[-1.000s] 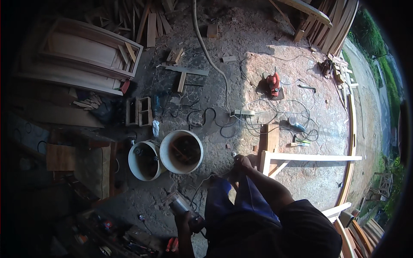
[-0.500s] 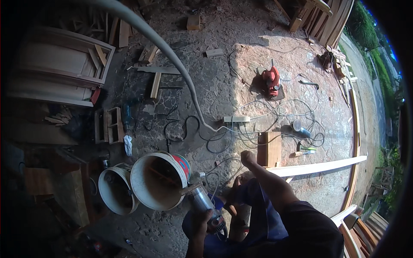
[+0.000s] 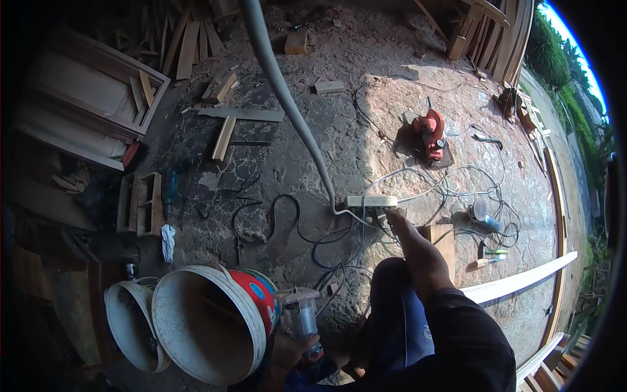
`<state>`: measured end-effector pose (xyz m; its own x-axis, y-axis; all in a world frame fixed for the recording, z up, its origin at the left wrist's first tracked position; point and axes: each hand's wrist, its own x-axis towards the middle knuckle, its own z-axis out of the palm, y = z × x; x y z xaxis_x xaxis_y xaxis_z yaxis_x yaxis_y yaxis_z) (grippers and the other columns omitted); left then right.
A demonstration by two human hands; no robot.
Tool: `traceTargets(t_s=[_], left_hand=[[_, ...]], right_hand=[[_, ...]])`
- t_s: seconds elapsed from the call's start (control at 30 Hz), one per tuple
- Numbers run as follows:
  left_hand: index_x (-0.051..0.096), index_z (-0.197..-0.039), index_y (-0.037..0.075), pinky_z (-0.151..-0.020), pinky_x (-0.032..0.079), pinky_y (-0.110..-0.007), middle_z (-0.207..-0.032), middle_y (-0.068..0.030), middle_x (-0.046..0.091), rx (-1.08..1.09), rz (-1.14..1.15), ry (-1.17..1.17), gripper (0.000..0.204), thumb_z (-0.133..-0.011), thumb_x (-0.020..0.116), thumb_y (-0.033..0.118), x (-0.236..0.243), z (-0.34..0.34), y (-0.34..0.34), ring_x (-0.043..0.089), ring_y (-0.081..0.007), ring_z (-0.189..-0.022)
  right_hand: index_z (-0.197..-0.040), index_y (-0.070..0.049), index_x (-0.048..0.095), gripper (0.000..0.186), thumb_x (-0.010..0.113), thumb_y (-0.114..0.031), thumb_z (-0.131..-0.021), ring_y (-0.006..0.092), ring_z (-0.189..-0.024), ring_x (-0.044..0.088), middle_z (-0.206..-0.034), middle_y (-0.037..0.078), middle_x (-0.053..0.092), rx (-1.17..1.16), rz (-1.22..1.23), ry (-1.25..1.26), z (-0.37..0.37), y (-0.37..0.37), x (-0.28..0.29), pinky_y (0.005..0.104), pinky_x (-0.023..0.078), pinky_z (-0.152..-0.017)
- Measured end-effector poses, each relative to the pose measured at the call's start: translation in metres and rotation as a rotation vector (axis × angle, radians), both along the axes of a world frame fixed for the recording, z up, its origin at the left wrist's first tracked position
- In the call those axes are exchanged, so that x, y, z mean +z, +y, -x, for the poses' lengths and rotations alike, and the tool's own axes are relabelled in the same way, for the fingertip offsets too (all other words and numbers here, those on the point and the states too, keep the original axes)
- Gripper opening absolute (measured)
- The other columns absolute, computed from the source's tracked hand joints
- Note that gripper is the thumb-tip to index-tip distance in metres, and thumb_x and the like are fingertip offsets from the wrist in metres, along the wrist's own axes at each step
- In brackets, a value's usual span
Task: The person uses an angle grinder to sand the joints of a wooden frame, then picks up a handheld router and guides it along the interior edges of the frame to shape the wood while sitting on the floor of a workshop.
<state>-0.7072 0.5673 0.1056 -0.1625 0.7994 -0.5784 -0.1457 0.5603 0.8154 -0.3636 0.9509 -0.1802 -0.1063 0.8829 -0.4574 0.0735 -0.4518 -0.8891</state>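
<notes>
My left hand [image 3: 289, 349] is wrapped round the lower body of a trim router [image 3: 305, 320], a silver power tool with a flat square base, held upright beside the large bucket. My right arm stretches forward, and my right hand [image 3: 415, 245] is at the near side of a cream power strip [image 3: 371, 201] on the floor. Its fingers are drawn together by the plugs and cords there; whatever they pinch is hidden. A thick pale cable [image 3: 290, 108] crosses from above down to the strip. My bent knee is below the right forearm.
Left of me stand a large white bucket [image 3: 208, 326] and a smaller bucket [image 3: 134, 323]. A red power tool [image 3: 431, 134], tangled cords, a wood block [image 3: 441, 245] and a cylindrical tool [image 3: 482, 214] lie ahead right. A long pale board [image 3: 522, 277] extends rightward.
My right hand has reached forward to the power strip. The view has shifted, and the router now sits lower, beside the large bucket, still in my left hand.
</notes>
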Motion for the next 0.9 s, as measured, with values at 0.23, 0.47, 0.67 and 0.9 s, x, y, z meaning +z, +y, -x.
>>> traceTargets(t_s=[0.23,0.47,0.67,0.9], left_hand=[[0.056,-0.126,0.003,-0.085,0.054,-0.036,-0.109,-0.0070,0.065,0.079,-0.055,-0.069,0.059,-0.075,0.085,0.013,-0.023,-0.002,0.008,0.064,-0.0178,-0.099],[0.060,-0.120,0.005,-0.083,0.054,-0.035,-0.104,-0.0041,0.065,0.088,-0.063,-0.037,0.051,-0.075,0.084,0.012,-0.006,-0.006,0.005,0.064,-0.0160,-0.095],[0.060,-0.124,0.004,-0.084,0.055,-0.036,-0.106,-0.0051,0.066,0.085,-0.071,0.029,0.055,-0.075,0.084,0.011,0.004,-0.012,0.007,0.065,-0.0159,-0.096],[0.060,-0.126,0.004,-0.085,0.056,-0.035,-0.106,-0.0046,0.066,0.045,-0.064,-0.034,0.059,-0.073,0.086,0.009,-0.002,-0.019,0.011,0.065,-0.0154,-0.096]], right_hand=[[-0.095,-0.002,0.072,0.037,0.074,-0.038,-0.087,0.0352,-0.087,0.073,-0.082,0.019,0.071,0.135,-0.155,-0.662,0.022,0.033,0.032,0.0462,0.055,-0.073],[-0.119,-0.002,0.061,0.029,0.058,-0.021,-0.097,0.0415,-0.111,0.068,-0.116,0.025,0.071,0.556,-0.384,-1.289,0.053,0.046,0.109,0.0484,0.057,-0.089],[-0.119,-0.005,0.066,0.026,0.058,-0.018,-0.098,0.0323,-0.109,0.073,-0.114,0.018,0.074,0.838,-0.380,-1.551,0.057,0.057,0.126,0.0433,0.059,-0.085],[-0.138,-0.012,0.060,0.059,0.072,-0.040,-0.088,0.0301,-0.100,0.074,-0.105,0.011,0.077,1.037,-0.379,-1.638,0.024,0.095,0.113,0.0450,0.057,-0.081]])
